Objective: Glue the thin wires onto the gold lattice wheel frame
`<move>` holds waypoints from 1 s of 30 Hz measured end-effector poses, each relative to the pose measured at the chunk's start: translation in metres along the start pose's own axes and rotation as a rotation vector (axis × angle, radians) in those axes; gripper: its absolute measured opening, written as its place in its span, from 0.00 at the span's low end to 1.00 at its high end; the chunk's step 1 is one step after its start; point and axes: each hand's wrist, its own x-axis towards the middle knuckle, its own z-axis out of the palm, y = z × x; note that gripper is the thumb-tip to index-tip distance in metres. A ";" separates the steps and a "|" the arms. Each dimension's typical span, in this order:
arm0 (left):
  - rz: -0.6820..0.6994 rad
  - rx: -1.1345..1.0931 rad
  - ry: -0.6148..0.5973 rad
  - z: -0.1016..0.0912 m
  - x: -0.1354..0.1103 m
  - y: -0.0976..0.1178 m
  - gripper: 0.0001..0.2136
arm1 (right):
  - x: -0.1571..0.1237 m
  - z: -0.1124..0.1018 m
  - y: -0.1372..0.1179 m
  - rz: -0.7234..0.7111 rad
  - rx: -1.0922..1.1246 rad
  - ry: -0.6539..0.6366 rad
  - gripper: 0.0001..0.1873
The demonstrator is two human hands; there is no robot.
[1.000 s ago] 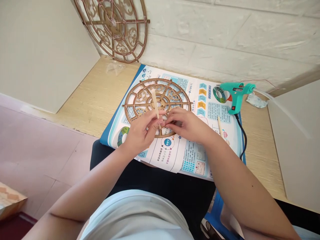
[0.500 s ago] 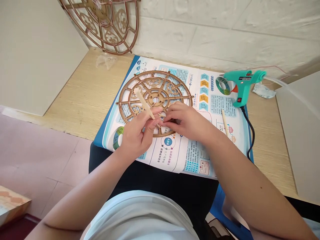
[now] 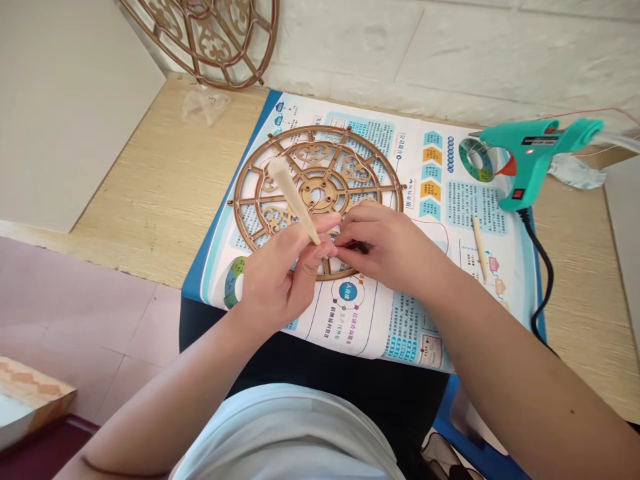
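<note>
Pinches a pale tapered wooden stick [image 3: 293,197] between thumb and fingers of the left hand [image 3: 280,280], thick end slanting up and away from the grip. Presses together the fingertips of the right hand [image 3: 385,247] just beside that grip, on something small and dark, perhaps thin wire. Directly beneath both: near rim of a brown round openwork wooden frame [image 3: 315,170], flat on a printed blue-and-white paper sheet [image 3: 380,320]. Right of the grip, well apart: a second pale stick [image 3: 479,243] and a teal plastic glue gun [image 3: 535,157].
</note>
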 end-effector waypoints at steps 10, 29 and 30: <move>0.077 0.033 -0.022 0.001 0.001 0.000 0.20 | -0.005 -0.006 -0.009 0.054 0.004 -0.038 0.09; 0.063 0.068 -0.019 0.000 0.000 0.001 0.17 | -0.010 -0.010 -0.006 -0.053 0.043 -0.157 0.14; 0.066 0.069 -0.020 0.000 0.001 0.001 0.17 | -0.010 -0.009 -0.006 -0.051 0.050 -0.160 0.14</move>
